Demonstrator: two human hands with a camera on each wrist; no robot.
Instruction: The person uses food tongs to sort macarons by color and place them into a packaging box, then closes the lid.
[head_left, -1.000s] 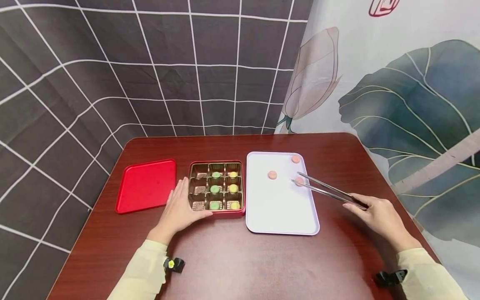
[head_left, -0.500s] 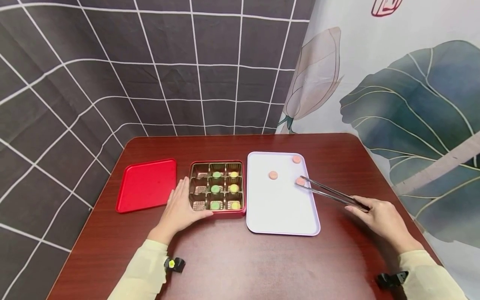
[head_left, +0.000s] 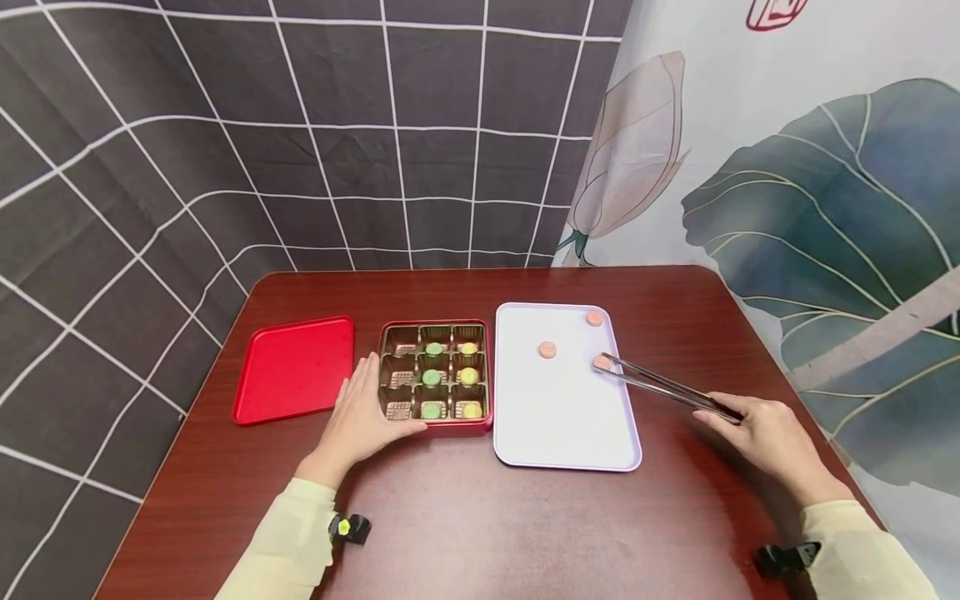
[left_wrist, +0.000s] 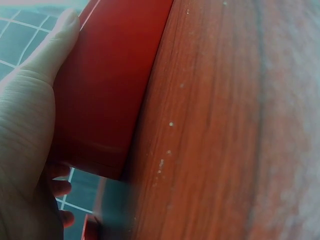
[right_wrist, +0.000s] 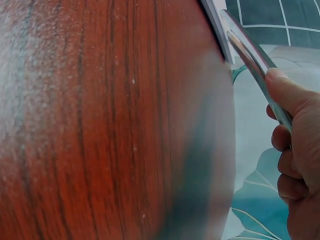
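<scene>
My left hand (head_left: 362,419) rests at the front-left corner of a red box (head_left: 453,428), fingers along its left side and thumb on its front wall (left_wrist: 107,85). Inside is a gold insert of square compartments: green discs (head_left: 431,377) fill the middle column, yellow discs (head_left: 469,376) the right one, and the left column holds none. My right hand (head_left: 765,433) grips long metal tongs (head_left: 667,385). Their tips are on either side of a pink disc (head_left: 601,362) on the white tray (head_left: 566,425); whether they squeeze it I cannot tell. In the right wrist view the tongs (right_wrist: 255,60) lie between thumb and fingers.
Two more pink discs lie on the tray, one disc (head_left: 547,350) left of the tongs and another disc (head_left: 594,318) near the far right corner. A red lid (head_left: 294,371) lies left of the box. The wooden table (head_left: 465,517) meets a gridded curtain (head_left: 442,167) behind.
The tongs have moved slightly right and their tips have drawn closer together, from reaching over the pink disc to lying on either side of it. My left hand stays at the box.
</scene>
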